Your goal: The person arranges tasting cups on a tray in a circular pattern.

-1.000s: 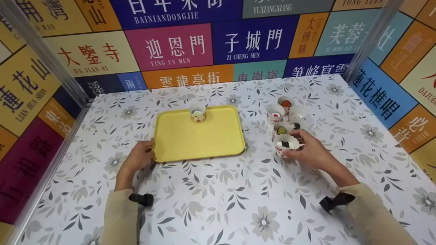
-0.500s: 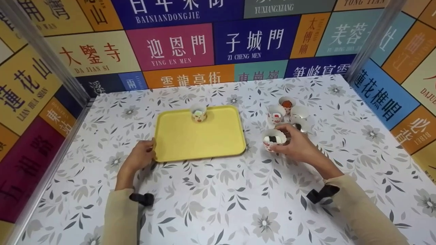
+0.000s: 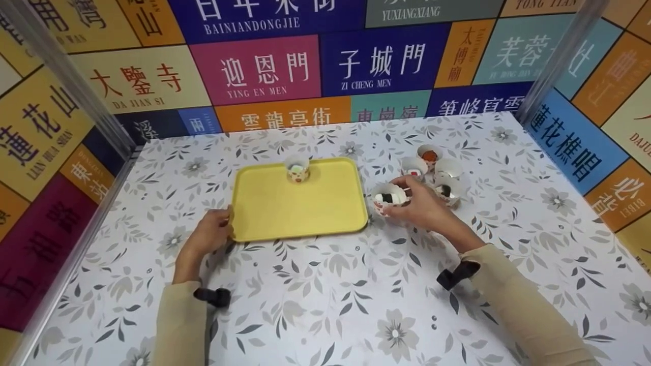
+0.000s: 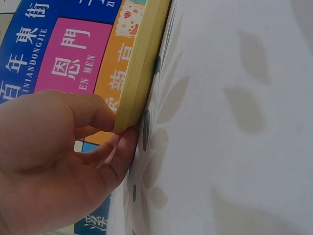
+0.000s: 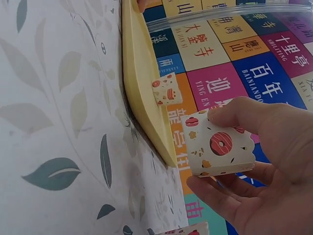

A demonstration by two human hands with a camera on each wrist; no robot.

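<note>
- Between the two hands, on the flowered surface (image 3: 305, 305), we find the yellow tray (image 3: 305, 213) lying flat, the left hand (image 3: 207, 235) at its left edge, near the closer corner.
- Left hand: fingers and thumb pinch the tray's edge; we take this as steadying.
- Right hand (image 3: 427, 206): grasps a printed cup (image 3: 380, 206), thumb on one side, fingers on the other. We note a white filling with a black band inside. From the right wrist view it looks lifted off the surface.
- Held cup's place: left of the right hand's palm, just beside the tray's right edge, not yet over it.
- Done, by our count: one tray cup (image 3: 297, 173) with pale contents, standing near the far edge, well beyond the left hand.
- Left off the tray: at least four cups, clustered beyond the right hand and to its right: red-dotted cup (image 3: 413, 165), orange-filled cup (image 3: 430, 155), pale cup (image 3: 448, 168), dark-topped cup (image 3: 450, 198). The last sits closest to the hand; we cannot tell if they touch, or whether the hand hides another.
- Our judgement: early stage, one cup placed, a second partway across, most outstanding.
</note>
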